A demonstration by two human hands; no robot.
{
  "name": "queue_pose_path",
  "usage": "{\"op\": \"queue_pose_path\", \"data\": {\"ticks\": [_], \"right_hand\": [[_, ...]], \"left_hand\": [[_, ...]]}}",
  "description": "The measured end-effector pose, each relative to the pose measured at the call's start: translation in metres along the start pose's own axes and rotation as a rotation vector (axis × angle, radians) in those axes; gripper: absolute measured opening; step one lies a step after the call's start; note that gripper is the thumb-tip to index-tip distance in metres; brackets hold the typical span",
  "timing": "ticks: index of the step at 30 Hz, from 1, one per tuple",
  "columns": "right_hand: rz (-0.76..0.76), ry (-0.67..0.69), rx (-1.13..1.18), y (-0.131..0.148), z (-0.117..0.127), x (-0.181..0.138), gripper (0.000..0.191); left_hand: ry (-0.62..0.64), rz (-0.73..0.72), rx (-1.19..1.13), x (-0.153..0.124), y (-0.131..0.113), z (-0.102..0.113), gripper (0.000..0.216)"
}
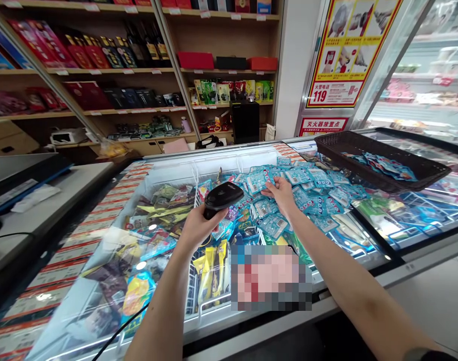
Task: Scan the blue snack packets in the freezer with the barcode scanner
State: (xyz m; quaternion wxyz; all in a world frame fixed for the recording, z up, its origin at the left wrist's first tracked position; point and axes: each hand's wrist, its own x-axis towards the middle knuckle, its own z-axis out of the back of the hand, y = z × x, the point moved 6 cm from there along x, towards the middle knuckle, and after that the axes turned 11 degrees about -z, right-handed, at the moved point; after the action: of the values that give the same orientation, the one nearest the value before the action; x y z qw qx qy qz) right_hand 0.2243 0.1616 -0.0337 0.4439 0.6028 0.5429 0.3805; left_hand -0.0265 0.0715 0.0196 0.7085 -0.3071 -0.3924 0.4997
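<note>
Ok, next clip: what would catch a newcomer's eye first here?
The heap of blue packets in the chest freezer, centre right, with the right hand resting on it. Beside it, the left hand grips a black barcode scanner aimed at the packets; a dark basket holding more sits on the glass lid at right.

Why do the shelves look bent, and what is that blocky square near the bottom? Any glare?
Head view: the wide lens bows the wooden shelves; a pixelated patch masks the lower middle; white glare spots sit on the clear glass lid; the left hand and black handheld scanner are sharp.
</note>
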Motion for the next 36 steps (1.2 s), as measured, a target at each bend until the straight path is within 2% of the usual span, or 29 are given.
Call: {"op": "queue_pose_path", "data": {"ticks": [9,23,28,32,36], "right_hand": [[-0.065,0.029,0.036,-0.007,-0.005,0.002,0.036],[-0.044,0.018,0.031,-0.006,-0.005,0.0,0.038],[-0.018,0.001,0.025,-0.002,-0.004,-0.001,0.039],[0.056,-0.051,-0.087,0.008,0.003,-0.003,0.041],[0.171,-0.195,-0.386,0.021,0.017,-0.004,0.04]], "left_hand": [[0.12,-0.002,0.073,-0.003,-0.009,-0.009,0.035],[0.138,0.017,0.083,-0.003,-0.008,-0.008,0.036],[0.1,0.015,0.063,-0.002,-0.007,-0.007,0.036],[0.037,0.025,0.065,-0.001,-0.002,-0.003,0.037],[-0.048,0.022,0.086,0.001,0.009,0.004,0.038]]}}
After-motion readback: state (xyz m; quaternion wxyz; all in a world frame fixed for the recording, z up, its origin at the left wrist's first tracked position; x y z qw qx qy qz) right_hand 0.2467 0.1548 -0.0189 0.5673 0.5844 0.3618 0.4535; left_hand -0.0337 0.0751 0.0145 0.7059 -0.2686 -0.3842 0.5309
